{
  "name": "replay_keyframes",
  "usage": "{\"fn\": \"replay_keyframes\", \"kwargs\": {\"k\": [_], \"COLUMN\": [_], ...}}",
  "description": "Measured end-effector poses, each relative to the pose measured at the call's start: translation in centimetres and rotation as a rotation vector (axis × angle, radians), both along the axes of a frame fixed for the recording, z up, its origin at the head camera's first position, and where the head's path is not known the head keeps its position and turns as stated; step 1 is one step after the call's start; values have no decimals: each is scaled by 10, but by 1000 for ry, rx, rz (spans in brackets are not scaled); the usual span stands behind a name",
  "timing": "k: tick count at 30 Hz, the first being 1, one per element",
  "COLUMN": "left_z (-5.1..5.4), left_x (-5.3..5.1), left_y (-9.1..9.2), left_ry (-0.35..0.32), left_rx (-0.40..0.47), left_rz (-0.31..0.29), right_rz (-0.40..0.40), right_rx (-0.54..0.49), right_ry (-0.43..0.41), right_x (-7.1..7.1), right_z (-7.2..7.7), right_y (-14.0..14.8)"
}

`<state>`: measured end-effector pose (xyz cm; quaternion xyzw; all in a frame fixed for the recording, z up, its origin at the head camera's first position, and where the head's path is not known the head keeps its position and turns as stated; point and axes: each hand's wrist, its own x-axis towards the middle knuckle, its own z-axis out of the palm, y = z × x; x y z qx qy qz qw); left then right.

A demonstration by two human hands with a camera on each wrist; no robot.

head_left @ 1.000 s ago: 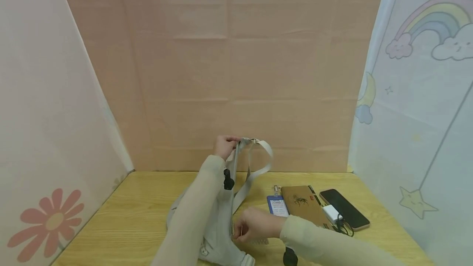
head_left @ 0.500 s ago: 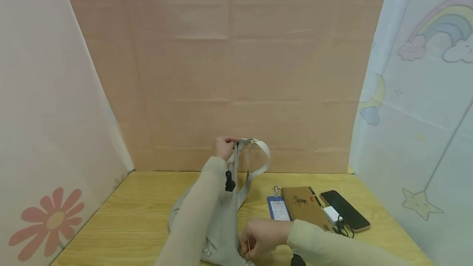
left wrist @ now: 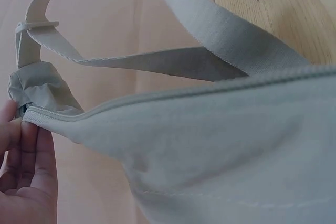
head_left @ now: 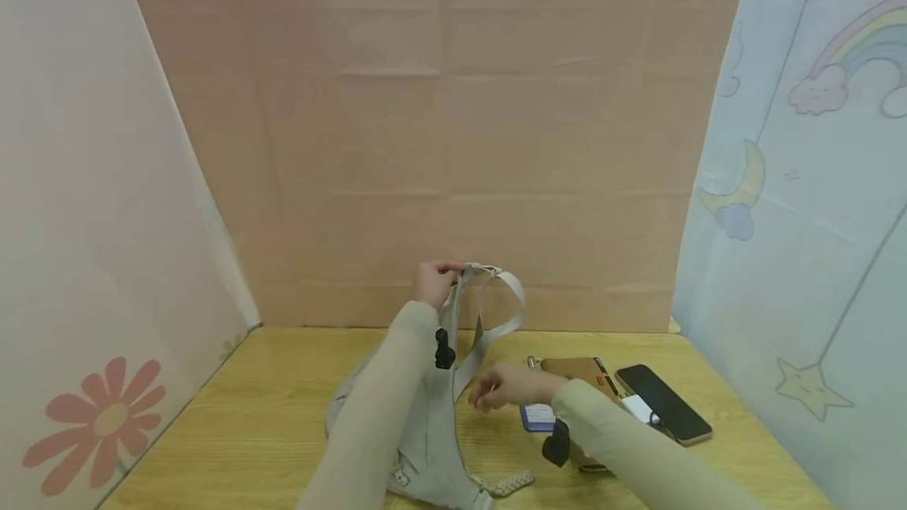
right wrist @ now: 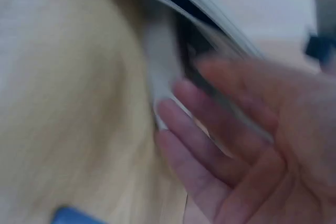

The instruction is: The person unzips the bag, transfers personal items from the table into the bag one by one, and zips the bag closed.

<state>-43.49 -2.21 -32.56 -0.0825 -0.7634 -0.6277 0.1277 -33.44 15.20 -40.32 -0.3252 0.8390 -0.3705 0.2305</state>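
A light grey bag with a strap stands on the table, tilted upright. My left hand pinches its far top corner beside the zipper; in the left wrist view the thumb and fingers of that hand hold the fabric at the zipper's end. My right hand is in the air just right of the bag, fingers loosely bent, holding nothing. In the right wrist view, blurred, the right hand is close to the bag's parted zipper edge. A braided pull lies by the bag's near end.
Right of the bag lie a blue-edged card holder, a brown notebook or pouch, a white charger with a dark cable, and a black phone. The right forearm covers part of them. A brown backdrop stands behind the table.
My right hand has left the bag's near end, letting go of the zipper area, and has moved away from me and up. The braided pull now shows. My left hand keeps its hold.
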Motion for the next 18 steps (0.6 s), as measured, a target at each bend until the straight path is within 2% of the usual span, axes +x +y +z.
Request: {"fn": "replay_keyframes", "kwargs": {"k": [3,5,8,13,18], "left_z": [-2,-4,-7,-9,-8], "left_x": [0,-1,-4,-5,-4], "left_y": [0,1,1,-1,-3], "left_ry": [1,-2,9,13,33], "left_rx": [4,15,40,64,56], "left_rz": [-8,-18,-29,-29,-4], "right_rz": [-153,-206,-255,-322,-351], "right_rx": [-227,-360,-488,-599,-648], "right_ry": [-155,-266,-383,-461,-451], "right_x": [-18,-25,-29,-28,-28], "right_z": [1,0,-6,-16,-18], "right_y": [-4,-10,-22,-37,-44]}}
